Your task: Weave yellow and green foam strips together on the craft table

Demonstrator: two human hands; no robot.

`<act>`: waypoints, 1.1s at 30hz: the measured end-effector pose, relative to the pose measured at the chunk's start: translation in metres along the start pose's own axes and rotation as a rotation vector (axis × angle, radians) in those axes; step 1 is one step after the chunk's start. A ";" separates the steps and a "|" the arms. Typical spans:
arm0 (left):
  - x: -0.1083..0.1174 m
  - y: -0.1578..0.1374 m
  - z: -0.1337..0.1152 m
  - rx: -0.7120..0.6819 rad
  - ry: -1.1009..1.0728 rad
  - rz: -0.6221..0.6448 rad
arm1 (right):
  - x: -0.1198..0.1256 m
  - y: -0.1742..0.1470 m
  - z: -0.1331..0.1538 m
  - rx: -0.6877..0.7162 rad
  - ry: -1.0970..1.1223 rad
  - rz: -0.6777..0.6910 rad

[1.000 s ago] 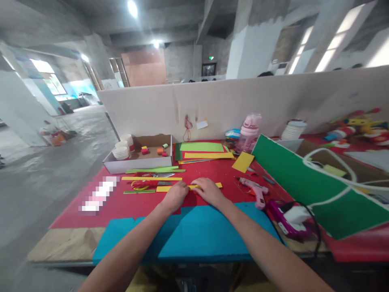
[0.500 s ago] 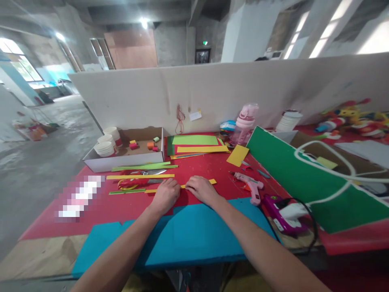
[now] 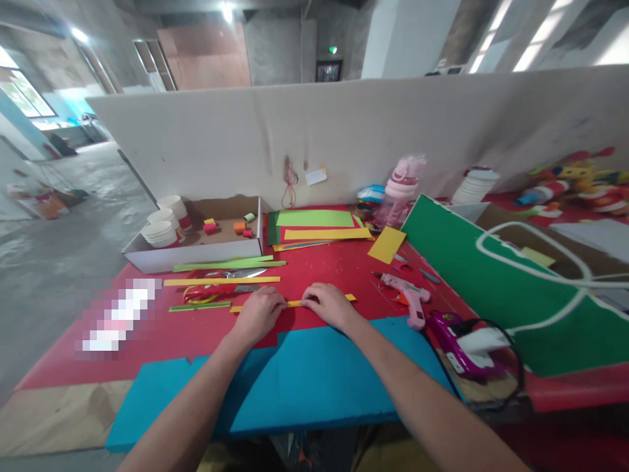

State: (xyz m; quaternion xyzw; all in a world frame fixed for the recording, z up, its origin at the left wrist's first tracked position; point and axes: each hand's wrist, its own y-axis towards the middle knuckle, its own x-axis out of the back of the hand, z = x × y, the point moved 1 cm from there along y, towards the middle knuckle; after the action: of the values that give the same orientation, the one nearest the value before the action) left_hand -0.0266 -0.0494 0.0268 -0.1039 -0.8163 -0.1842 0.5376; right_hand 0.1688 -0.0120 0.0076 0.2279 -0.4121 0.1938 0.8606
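A narrow yellow paper strip (image 3: 294,303) lies crosswise over the red table cover. My left hand (image 3: 259,316) pinches it left of its middle, fingers closed. A short way to the right, my right hand (image 3: 328,305) grips the same strip between thumb and fingers. Both ends of the strip stick out past my hands. Just beyond my left hand are red-handled scissors (image 3: 253,273), a red-and-yellow tool (image 3: 209,292) and another long yellow strip (image 3: 221,282). Green strips (image 3: 230,265) lie behind these, and a short green strip (image 3: 199,307) is to the left.
A blue board (image 3: 314,373) lies along the front edge. On the right are a pink glue gun (image 3: 410,293), a purple power strip (image 3: 464,347) with cables, and a green-sided box (image 3: 486,295). A white box (image 3: 201,254) with cups stands back left, coloured paper sheets (image 3: 314,219) behind.
My hands have moved a little apart along the yellow strip, showing more of it between them. The view has tilted slightly downward.
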 end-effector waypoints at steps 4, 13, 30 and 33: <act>-0.001 0.002 -0.002 0.068 0.074 0.008 | 0.002 0.002 0.004 -0.093 -0.022 0.002; -0.005 0.006 -0.002 0.120 0.155 0.031 | 0.008 0.004 0.014 -0.182 -0.101 0.070; 0.009 -0.003 0.003 -0.087 0.009 0.058 | 0.008 -0.005 0.012 0.181 -0.163 0.083; 0.004 -0.003 0.003 -0.097 0.068 0.031 | 0.006 -0.008 0.012 0.201 -0.157 0.068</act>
State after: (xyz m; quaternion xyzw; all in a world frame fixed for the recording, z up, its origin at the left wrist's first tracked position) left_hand -0.0319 -0.0508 0.0292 -0.1363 -0.7860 -0.2184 0.5620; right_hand 0.1688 -0.0241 0.0175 0.3136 -0.4641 0.2446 0.7915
